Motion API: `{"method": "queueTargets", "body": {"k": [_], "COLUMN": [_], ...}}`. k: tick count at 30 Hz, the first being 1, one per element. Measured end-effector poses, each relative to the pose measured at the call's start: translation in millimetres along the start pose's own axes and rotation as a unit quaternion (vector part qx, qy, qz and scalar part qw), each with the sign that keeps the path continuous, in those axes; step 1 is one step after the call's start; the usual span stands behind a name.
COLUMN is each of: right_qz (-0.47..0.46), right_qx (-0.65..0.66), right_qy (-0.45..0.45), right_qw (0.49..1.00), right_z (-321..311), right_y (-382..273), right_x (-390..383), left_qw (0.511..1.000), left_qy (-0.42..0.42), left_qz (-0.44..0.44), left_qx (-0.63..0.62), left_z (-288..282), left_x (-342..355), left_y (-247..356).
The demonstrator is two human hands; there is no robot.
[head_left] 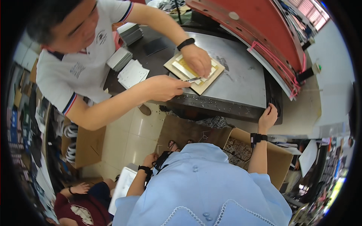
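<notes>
My right hand (268, 117) rests at the near right corner of the dark machine table (222, 108), fingers curled over its edge. Low by my left side, my left hand (150, 160) has its fingers drawn together beside a black strap-like thing (162, 161); what it holds, if anything, is hidden. Across the table, a co-worker leans over a wooden die board (203, 87) with pale and yellowish strips on it. One of the co-worker's hands (197, 60) presses on the board; the other (166, 87) holds a slim metal tool (193, 80) against it.
A red press head (256, 26) rises over the table's far right. Stacks of cards (119, 59) and loose white sheets (133, 74) lie left of the board. Below, a cardboard box (281, 165) holds paper scraps. Another person (75, 207) sits at lower left.
</notes>
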State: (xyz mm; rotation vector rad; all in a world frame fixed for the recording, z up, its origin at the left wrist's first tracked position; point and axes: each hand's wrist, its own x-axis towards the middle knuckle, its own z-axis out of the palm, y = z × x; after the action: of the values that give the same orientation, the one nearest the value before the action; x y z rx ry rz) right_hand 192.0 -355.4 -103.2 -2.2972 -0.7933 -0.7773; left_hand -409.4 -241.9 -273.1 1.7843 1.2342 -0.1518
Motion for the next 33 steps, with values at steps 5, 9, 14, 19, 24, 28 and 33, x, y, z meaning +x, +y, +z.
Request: {"method": "queueTargets", "body": {"k": [5,9,14,19,24,28,33], "right_qz": [0.021,0.018,0.016,0.018,0.018,0.018,0.013], "right_qx": [-0.006,-0.004,-0.002,-0.005,-0.013,-0.005,-0.008], "right_qy": [0.01,0.024,0.016,0.002,0.0,-0.008,-0.006], "right_qw": [1.0,1.0,1.0,1.0,1.0,1.0,1.0], "right_z": [-3,-2,-5,-6,-3,-5,-5], "right_y": [-6,-8,-7,-7,-3,-7,-6], "right_x": [1,1,2,2,0,3,3], "left_qw": [0.995,0.995,0.996,0.996,0.996,0.996,0.995], "left_qy": [-0.026,-0.01,0.014,0.019,0.037,0.063,0.058], "left_qz": [0.011,-0.024,-0.01,0.009,0.003,0.02,0.032], "left_qx": [0.094,0.1,0.086,0.086,0.086,0.056,0.068], "left_z": [-14,-16,-14,-10,-3,6,13], "left_x": [23,28,30,36,36,29,21], "left_y": [16,17,26,30,34,18,11]}}
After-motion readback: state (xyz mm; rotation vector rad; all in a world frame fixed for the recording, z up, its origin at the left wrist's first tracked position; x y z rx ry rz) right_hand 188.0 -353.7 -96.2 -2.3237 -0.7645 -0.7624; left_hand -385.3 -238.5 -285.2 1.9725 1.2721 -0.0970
